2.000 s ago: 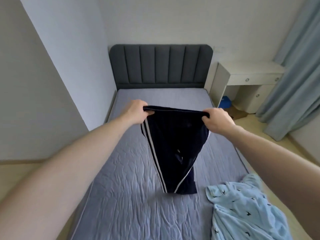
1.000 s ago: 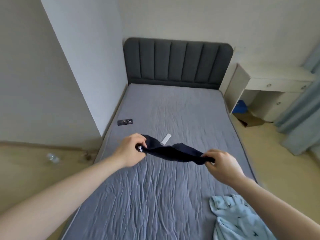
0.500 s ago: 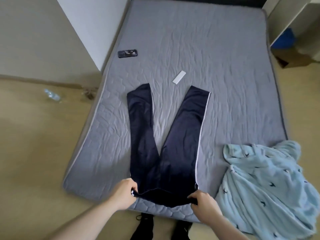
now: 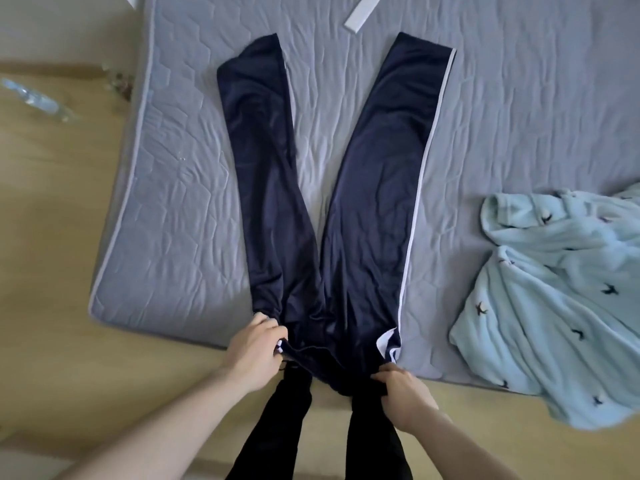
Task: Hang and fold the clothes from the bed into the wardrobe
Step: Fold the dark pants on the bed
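Two hands — left hand, right hand — gripping waistband corners of navy white-striped track trousers spread on grey quilted mattress.

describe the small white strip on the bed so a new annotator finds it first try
Start from the grey quilted mattress and follow the dark navy track trousers with white side stripes up to their two leg ends. Just beyond the gap between those ends, at the frame's top edge, lies a small flat white rectangular strip, angled diagonally. It is the only hard-edged, plain white item there; the light blue bird-print garment is crumpled cloth far right.
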The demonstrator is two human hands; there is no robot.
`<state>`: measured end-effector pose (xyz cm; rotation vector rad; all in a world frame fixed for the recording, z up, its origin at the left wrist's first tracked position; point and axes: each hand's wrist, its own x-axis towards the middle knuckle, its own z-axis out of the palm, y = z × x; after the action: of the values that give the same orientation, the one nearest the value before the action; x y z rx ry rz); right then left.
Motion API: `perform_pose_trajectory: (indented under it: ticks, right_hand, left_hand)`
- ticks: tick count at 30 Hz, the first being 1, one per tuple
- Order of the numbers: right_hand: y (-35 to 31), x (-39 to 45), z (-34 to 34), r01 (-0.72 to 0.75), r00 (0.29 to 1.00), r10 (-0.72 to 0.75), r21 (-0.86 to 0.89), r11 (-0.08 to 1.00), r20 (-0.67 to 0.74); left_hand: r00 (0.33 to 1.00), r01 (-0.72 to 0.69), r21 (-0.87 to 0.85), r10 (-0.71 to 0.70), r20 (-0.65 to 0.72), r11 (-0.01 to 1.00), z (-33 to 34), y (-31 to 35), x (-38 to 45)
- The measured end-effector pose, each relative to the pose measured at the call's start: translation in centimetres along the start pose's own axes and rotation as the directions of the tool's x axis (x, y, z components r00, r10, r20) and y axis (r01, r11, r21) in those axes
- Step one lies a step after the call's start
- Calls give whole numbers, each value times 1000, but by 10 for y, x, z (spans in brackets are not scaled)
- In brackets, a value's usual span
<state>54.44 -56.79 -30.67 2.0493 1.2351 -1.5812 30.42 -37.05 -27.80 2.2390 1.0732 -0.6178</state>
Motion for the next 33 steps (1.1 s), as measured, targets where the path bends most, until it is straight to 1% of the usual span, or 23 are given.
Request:
perform_pose_trajectory:
  ticks: [3,5,8,10,14,18,20,22,24,26,27,28,29,30,31,32,33]
  right_hand:
    - [6,5,-2,11,999,-14,67,998,40]
    - [13,5,-8,-30,999,24,167,985,37]
    - [29,6,-21,-114,993,119,292,950,0]
    - [43,8,-31,-169,978,202,391,905,-45]
    - [77,15,-49,-227,933,346,585,779,-99]
    - [101,22,-58,-236,900,413,644,728,-137]
    - [106,26,-58,-239,898,418,644,726,-137]
    - [108,30,-57,-241,900,416,652,719,-127]
    - [106,34,-56,-236,902,415,663,710,-123]
    - [100,37,-54,-228,907,403,664,713,-122]
    - [96,39,-53,-220,911,393,661,718,-123]
    - [91,41,-53,-210,917,379,659,722,-123]
    - [86,44,-52,-204,923,366,658,725,-118]
    - [81,48,-53,-195,928,355,658,728,-117]
    - [75,51,-54,-189,931,346,659,728,-114]
    - [69,56,-55,-180,936,335,667,723,-110]
    - [63,61,-56,-174,940,325,675,717,-103]
  left_hand:
    - [981,-185,93,189,-47,978,-11,21,16]
    - [945,-321,123,327,-25,939,-21,39,28]
    - [856,-517,208,497,142,830,-25,69,50]
    - [782,-622,272,565,261,735,-21,93,63]
    - [632,-775,392,635,445,496,2,147,75]
    - [495,-867,390,624,605,310,32,192,74]
    - [454,-888,386,598,661,249,48,205,75]
    - [445,-892,391,601,664,228,63,208,78]
    - [464,-884,382,605,647,269,76,202,82]
    - [489,-872,344,627,607,348,81,190,87]
    - [513,-856,286,635,577,431,80,181,90]
    - [556,-813,191,637,534,550,77,171,94]
    - [632,-729,83,622,462,679,73,158,98]
    - [739,-603,-26,570,359,797,67,144,103]
    - [856,-440,-124,457,243,890,61,129,109]
    - [951,-248,-215,280,133,945,53,114,116]
    - [996,-55,-314,73,47,948,45,99,127]
